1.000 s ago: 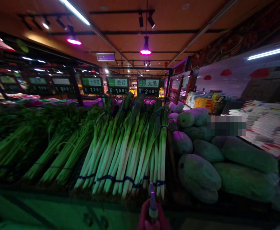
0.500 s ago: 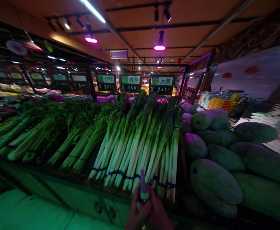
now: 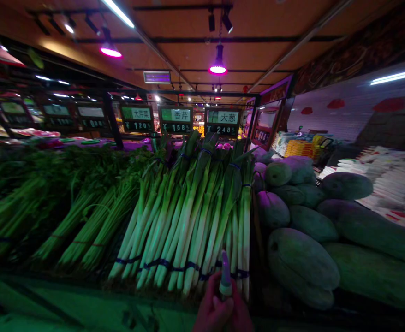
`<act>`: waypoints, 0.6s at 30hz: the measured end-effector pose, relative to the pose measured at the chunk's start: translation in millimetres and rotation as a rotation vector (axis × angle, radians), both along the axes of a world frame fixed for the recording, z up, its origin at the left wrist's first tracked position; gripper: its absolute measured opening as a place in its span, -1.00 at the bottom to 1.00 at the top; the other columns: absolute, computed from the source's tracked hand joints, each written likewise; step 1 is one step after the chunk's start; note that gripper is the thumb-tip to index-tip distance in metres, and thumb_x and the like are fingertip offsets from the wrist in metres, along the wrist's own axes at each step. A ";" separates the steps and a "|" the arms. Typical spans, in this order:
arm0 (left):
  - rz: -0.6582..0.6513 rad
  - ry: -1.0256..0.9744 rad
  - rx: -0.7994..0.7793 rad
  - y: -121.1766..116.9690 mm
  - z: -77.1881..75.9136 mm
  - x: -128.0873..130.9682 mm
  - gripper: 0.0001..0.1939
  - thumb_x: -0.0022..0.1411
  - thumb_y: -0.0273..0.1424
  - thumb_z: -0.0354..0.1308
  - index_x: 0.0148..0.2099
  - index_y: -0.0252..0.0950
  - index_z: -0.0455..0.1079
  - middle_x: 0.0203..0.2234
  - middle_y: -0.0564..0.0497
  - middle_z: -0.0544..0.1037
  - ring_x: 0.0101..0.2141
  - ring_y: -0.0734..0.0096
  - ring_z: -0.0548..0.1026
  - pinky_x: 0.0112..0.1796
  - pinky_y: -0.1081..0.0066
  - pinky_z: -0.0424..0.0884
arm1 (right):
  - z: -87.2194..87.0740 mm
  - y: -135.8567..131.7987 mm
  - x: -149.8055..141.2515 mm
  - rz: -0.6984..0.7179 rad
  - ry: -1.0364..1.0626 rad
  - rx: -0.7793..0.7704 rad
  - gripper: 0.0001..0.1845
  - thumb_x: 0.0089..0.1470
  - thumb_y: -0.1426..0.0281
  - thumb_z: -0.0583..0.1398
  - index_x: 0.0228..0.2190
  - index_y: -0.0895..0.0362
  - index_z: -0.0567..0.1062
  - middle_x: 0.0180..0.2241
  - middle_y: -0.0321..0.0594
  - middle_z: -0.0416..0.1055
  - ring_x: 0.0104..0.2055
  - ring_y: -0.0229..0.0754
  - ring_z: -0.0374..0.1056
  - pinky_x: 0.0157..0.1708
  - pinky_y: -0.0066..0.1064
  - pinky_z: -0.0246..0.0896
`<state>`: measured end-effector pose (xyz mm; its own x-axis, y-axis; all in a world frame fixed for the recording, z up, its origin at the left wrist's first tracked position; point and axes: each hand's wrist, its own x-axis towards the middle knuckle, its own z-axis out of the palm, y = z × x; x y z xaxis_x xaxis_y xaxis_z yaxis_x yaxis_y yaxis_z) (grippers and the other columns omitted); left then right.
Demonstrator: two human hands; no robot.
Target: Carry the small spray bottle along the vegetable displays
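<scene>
Both hands are drawn together low in the view, just right of the middle, over the near edge of a dark produce stand (image 3: 67,297). The left hand (image 3: 209,306) and the right hand (image 3: 240,312) are closed around a small pointed nozzle (image 3: 225,272), its tip upward and tinted purple, with a pale collar at its base. The tip overlaps the root ends of the leeks (image 3: 188,221); whether it touches them, I cannot tell

The leeks lie side by side, white ends toward the near edge and dark leaves toward the far edge, bound with blue bands (image 3: 164,263). To their left are celery bunches (image 3: 102,221), tied with thin reddish bands; to their right, beyond a divider, large pale-green melons (image 3: 302,265) are heaped up to the stand's near right corner. Green light colours the stand's front

Price signs (image 3: 180,121) stand along the far edge, three of them reading 120, 158 and 248. Purple lamps (image 3: 218,69) hang from the orange-brown ceiling (image 3: 261,27). On the right, stacked white bags (image 3: 392,180) and yellow packs (image 3: 297,148) sit before a pale wall (image 3: 330,108) with red decorations
</scene>
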<state>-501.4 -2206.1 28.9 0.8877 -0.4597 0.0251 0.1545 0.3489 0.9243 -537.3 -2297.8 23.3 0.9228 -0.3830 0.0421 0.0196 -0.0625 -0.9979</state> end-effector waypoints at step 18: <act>-0.049 0.097 -0.001 -163.7 24.7 -97.6 -0.29 -0.02 -0.13 0.40 0.15 -0.26 0.33 -0.04 -0.11 0.57 -0.01 0.14 0.49 0.02 0.30 0.38 | -6.8 -152.4 -96.3 -0.093 0.007 0.094 -0.33 0.00 0.04 0.29 0.03 0.16 0.36 -0.18 -0.05 0.59 -0.16 -0.02 0.53 -0.09 -0.26 0.42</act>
<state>-599.0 -2369.8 53.6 0.8624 -0.5027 -0.0597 0.2605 0.3395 0.9038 -633.6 -2450.2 16.5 0.8832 -0.4689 -0.0038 0.0114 0.0297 -0.9995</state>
